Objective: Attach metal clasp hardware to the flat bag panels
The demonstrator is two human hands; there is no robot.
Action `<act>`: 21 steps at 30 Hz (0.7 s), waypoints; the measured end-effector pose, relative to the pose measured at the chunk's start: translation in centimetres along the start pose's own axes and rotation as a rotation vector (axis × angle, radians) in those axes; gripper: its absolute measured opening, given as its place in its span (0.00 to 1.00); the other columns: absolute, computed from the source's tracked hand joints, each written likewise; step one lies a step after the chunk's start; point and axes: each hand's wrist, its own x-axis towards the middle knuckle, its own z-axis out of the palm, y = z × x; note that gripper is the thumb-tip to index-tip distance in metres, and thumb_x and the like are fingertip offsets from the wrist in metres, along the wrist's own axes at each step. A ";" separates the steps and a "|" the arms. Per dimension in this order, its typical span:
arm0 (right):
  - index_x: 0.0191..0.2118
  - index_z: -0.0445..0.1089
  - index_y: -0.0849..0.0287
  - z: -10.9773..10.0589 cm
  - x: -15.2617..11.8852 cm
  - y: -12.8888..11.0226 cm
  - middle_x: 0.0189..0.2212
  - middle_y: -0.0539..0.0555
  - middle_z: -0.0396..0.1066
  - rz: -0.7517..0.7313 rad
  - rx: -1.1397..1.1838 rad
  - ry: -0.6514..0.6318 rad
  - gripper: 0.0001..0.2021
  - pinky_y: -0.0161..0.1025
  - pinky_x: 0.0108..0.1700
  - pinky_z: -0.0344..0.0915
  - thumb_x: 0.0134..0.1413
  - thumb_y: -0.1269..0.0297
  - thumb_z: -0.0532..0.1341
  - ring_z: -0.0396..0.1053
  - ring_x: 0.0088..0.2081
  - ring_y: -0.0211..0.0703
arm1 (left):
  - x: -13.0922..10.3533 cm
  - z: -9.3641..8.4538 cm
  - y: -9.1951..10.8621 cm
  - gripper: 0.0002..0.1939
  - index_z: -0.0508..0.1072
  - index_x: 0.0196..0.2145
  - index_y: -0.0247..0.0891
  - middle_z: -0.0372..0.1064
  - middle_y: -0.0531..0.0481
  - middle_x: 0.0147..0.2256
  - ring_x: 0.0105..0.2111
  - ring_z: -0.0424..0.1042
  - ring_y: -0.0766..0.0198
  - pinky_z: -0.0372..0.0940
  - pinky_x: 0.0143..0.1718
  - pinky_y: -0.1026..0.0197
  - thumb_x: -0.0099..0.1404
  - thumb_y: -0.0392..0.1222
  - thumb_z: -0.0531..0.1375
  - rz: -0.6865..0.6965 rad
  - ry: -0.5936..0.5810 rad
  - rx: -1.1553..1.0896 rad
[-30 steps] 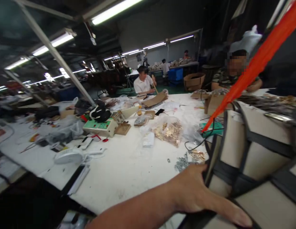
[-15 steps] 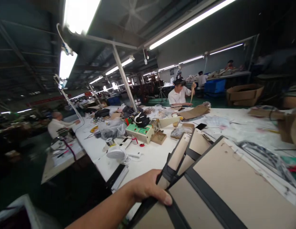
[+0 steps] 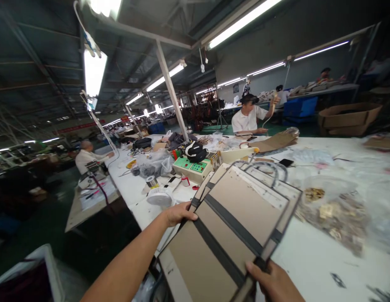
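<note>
A stack of beige panels crossed by black strips is held up in front of me, tilted over the table's near edge. They look like flat bag bodies with dark edges and rope-like grey handles at the far end. My left hand grips the stack's left edge, thumb on top. At the lower right edge, my right hand is closed on it too, its thumb on a black strip and its other fingers hidden underneath.
On the white table lies a clear bag of gold-coloured metal parts at right. Beyond the stack are a green-panelled machine, a white fan and a solder-like spool. A co-worker sits across the table. A white bin stands lower left.
My right hand has come into view and holds the stack's right edge. The panels have swung left and down, lying more squarely before me. The co-worker across has raised a hand higher.
</note>
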 end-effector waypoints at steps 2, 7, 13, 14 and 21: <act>0.38 0.76 0.60 1.1 3.8 0.6 0.24 0.54 0.69 0.001 0.073 -0.025 0.18 0.33 0.17 0.57 0.52 0.49 0.72 0.69 0.24 0.44 | 2.7 0.8 -2.6 0.47 0.75 0.56 0.37 0.76 0.35 0.55 0.55 0.75 0.37 0.69 0.53 0.47 0.38 0.56 0.74 -0.038 0.147 0.109; 0.44 0.76 0.65 1.4 7.5 3.6 0.29 0.57 0.73 -0.002 0.156 0.018 0.20 0.31 0.14 0.52 0.51 0.54 0.70 0.64 0.20 0.37 | 6.9 4.9 -7.6 0.39 0.76 0.54 0.35 0.75 0.35 0.56 0.61 0.70 0.38 0.65 0.58 0.48 0.49 0.60 0.70 -0.018 0.452 0.367; 0.58 0.69 0.66 -0.1 5.1 5.3 0.44 0.64 0.75 -0.070 0.323 0.075 0.32 0.31 0.14 0.55 0.52 0.53 0.70 0.66 0.22 0.36 | 8.5 6.1 -8.4 0.35 0.77 0.47 0.33 0.78 0.33 0.51 0.57 0.73 0.36 0.68 0.53 0.48 0.49 0.61 0.69 0.069 0.680 0.590; 0.58 0.70 0.66 -0.3 4.6 5.5 0.43 0.63 0.75 -0.079 0.350 0.084 0.30 0.31 0.14 0.55 0.53 0.53 0.70 0.65 0.22 0.35 | 8.7 6.1 -8.3 0.35 0.77 0.47 0.33 0.78 0.33 0.51 0.57 0.73 0.35 0.68 0.53 0.47 0.49 0.62 0.68 0.079 0.702 0.621; 0.42 0.72 0.62 4.0 -0.2 10.5 0.40 0.57 0.70 -0.023 0.358 0.027 0.15 0.28 0.13 0.51 0.59 0.54 0.65 0.63 0.21 0.32 | 8.0 5.4 -11.1 0.39 0.73 0.56 0.30 0.70 0.29 0.60 0.64 0.64 0.36 0.61 0.61 0.45 0.61 0.67 0.61 0.152 0.710 0.732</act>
